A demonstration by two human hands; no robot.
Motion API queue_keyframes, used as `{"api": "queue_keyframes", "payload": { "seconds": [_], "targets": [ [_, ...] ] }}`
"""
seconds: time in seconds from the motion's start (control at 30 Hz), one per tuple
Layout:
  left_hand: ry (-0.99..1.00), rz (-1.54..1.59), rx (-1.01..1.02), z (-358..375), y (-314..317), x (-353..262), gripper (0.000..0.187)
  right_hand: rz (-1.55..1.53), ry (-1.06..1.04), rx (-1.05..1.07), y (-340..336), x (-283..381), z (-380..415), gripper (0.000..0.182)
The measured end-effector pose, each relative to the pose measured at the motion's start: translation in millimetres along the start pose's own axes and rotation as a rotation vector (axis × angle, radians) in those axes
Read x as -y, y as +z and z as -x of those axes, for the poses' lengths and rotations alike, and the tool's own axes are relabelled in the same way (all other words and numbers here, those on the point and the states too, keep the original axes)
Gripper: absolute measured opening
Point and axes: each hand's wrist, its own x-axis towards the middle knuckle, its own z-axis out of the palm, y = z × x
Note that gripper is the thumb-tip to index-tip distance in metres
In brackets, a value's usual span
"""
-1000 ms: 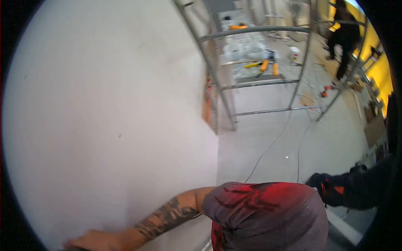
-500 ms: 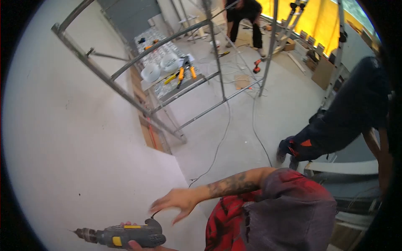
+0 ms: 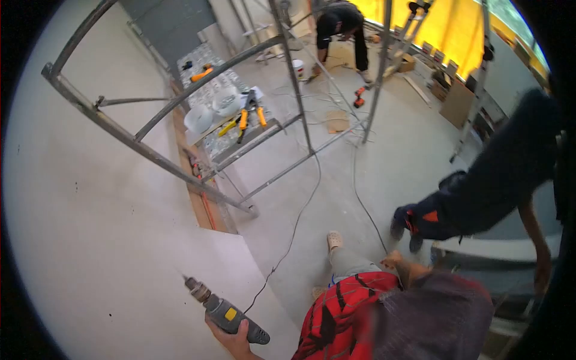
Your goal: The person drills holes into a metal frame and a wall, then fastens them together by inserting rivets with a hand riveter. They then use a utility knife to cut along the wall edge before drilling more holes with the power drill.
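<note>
A dark grey corded drill [image 3: 231,313] with a yellow patch is in my left hand [image 3: 231,341], whose fingers wrap round its body. Its chuck and thin bit point up and left, in front of the white wall [image 3: 114,258]; no contact between bit and wall shows. From the drill a black cable [image 3: 271,271] runs up across the floor. My right hand [image 3: 395,260] is drawn back near my hip, beside the red and black plaid shirt [image 3: 336,306]. Its fingers look curled, and whatever they may hold is hidden.
A metal scaffold frame [image 3: 174,102] stands ahead. Behind it, a covered bench [image 3: 225,135] carries yellow-handled tools and plastic tubs. A co-worker's dark trousers [image 3: 480,186] are close on my right; another person [image 3: 342,30] bends at the back. A red drill [image 3: 360,97] and cables lie on the floor.
My right hand has moved from beside the drill back to my hip. The drill in my left hand has tilted, its bit now pointing more upward. The view has shifted, and my feet show.
</note>
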Motion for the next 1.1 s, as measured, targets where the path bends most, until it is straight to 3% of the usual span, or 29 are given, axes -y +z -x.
{"api": "queue_keyframes", "payload": {
  "seconds": [0.03,0.1,0.13,0.2,0.3,0.4,0.53,0.67,0.77,0.83,0.93,0.97,1.0,1.07,1.1],
  "targets": [
    [-0.010,-0.007,-0.042,-10,14,0,0.073,-0.217,0.008,0.021,1,-11,-20,0.025],
    [0.012,-0.057,0.033,-32,38,12,0.067,-0.277,-0.444,0.057,8,-29,-77,0.017],
    [0.003,-0.059,-0.005,-45,55,13,0.067,-0.244,-0.463,0.070,-11,0,-81,0.017],
    [-0.194,0.023,0.052,-75,86,11,0.084,-0.565,-0.049,0.019,-30,65,-61,0.014],
    [-0.119,-0.016,0.093,-122,131,16,0.080,-0.755,-0.168,0.073,-79,143,-60,0.022],
    [-0.196,-0.078,0.082,-161,169,-9,0.078,-0.739,-0.273,0.095,-135,210,-55,0.020],
    [-0.082,-0.077,0.080,-212,206,-4,0.077,-0.803,-0.396,0.075,-186,255,-50,0.024],
    [-0.059,-0.156,0.058,-267,237,-16,0.077,-0.980,-0.388,-0.006,-189,241,-70,0.026],
    [0.113,-0.217,-0.007,-319,261,13,0.079,-0.951,-0.174,0.094,-153,169,-113,0.033],
    [0.048,-0.216,-0.011,-349,279,9,0.084,-0.929,-0.074,0.122,-131,135,-116,0.033],
    [0.067,-0.334,-0.040,-406,308,39,0.089,-0.594,0.114,0.165,-116,127,-58,0.025],
    [0.060,-0.312,-0.027,-426,320,44,0.091,-0.324,-0.032,0.163,-93,101,-94,0.027],
    [0.056,-0.291,-0.010,-445,330,51,0.093,0.135,-0.317,0.108,-68,67,-141,0.028],
    [0.068,-0.318,0.012,-486,350,68,0.093,0.629,-0.549,-0.070,-43,65,-184,0.032],
    [0.068,-0.354,0.026,-499,357,76,0.093,0.022,-0.364,0.084,-39,81,-188,0.031]
  ]
}}
